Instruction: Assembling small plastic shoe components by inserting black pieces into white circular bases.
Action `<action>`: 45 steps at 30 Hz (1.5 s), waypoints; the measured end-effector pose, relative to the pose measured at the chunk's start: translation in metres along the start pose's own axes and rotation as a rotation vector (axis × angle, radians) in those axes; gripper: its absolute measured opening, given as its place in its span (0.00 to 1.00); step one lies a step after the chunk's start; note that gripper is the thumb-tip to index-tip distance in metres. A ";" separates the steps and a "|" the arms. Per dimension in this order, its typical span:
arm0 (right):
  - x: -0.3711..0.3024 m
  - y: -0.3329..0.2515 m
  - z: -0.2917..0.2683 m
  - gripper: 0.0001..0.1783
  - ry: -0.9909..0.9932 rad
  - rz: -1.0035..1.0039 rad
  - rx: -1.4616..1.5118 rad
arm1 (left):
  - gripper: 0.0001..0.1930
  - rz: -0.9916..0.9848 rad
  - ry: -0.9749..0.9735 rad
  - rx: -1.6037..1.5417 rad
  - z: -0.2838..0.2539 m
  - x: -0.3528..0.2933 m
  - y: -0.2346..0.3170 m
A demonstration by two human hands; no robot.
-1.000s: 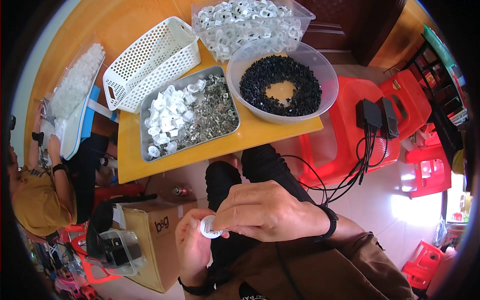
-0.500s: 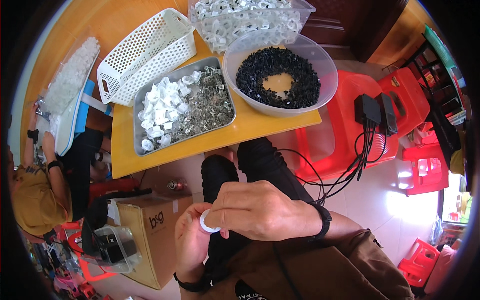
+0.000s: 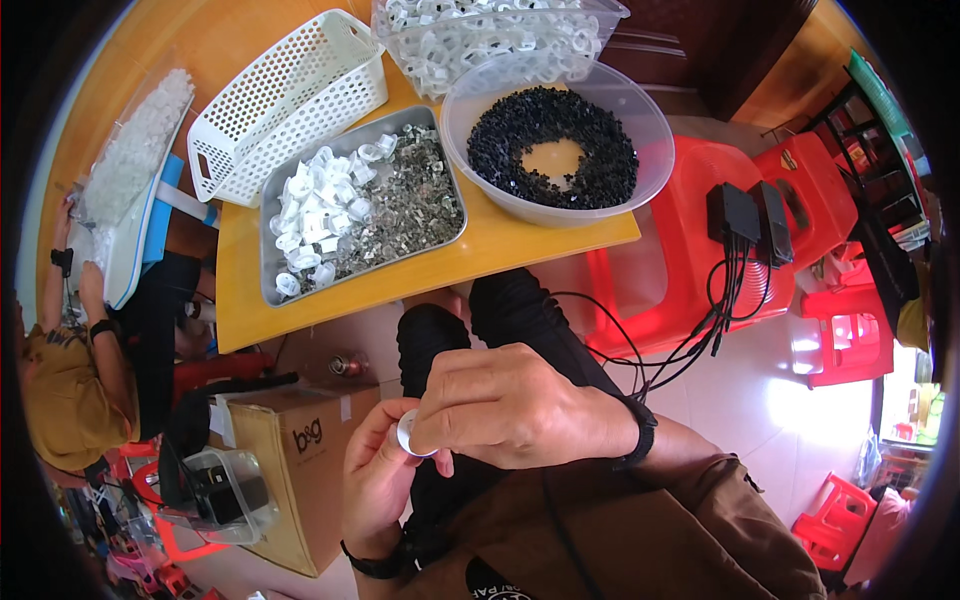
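Over my lap, my left hand (image 3: 375, 470) pinches a small round white plastic part (image 3: 408, 434) between thumb and fingers. My right hand (image 3: 510, 405) closes over the same part from the right, and its fingers hide most of it. Whether the right fingertips hold another small piece, I cannot make out. Beyond my knees, a grey metal tray (image 3: 464, 222) on the table holds similar white parts (image 3: 318, 205) at its left and many small metallic pieces (image 3: 410, 200) at its right.
On the yellow table (image 3: 500, 250) stand a white perforated basket (image 3: 285, 95), a clear round bowl (image 3: 655, 165) of black pieces and a clear bin (image 3: 500, 45) of white parts. Red stools (image 3: 690, 280) with black cables stand right. A cardboard box (image 3: 320, 480) and another person (image 3: 75, 380) are left.
Both hands stay together on the white part, which has tilted more on edge. The view has shifted slightly; the tray and bowl look unchanged.
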State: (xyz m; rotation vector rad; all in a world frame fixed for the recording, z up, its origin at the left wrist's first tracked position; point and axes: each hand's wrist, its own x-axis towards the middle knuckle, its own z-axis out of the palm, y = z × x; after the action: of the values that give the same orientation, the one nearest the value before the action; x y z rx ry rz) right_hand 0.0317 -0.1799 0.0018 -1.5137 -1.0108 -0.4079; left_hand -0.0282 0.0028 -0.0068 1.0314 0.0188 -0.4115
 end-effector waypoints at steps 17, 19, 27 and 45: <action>-0.010 0.009 0.011 0.12 0.075 0.025 -0.131 | 0.16 0.159 0.156 0.131 0.010 0.003 -0.004; -0.009 0.009 0.012 0.13 0.085 0.121 -0.142 | 0.15 0.165 0.184 0.182 0.006 0.005 -0.006; -0.008 0.007 0.010 0.14 0.136 0.099 -0.123 | 0.16 0.168 0.236 0.215 0.008 0.005 -0.006; -0.001 0.006 0.009 0.12 0.219 0.094 0.055 | 0.19 0.206 0.133 0.126 0.007 0.004 -0.005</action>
State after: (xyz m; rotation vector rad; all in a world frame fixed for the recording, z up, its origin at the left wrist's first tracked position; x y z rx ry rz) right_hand 0.0330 -0.1711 -0.0052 -1.4270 -0.7705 -0.4638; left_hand -0.0278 -0.0064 -0.0083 1.1712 0.0056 -0.1572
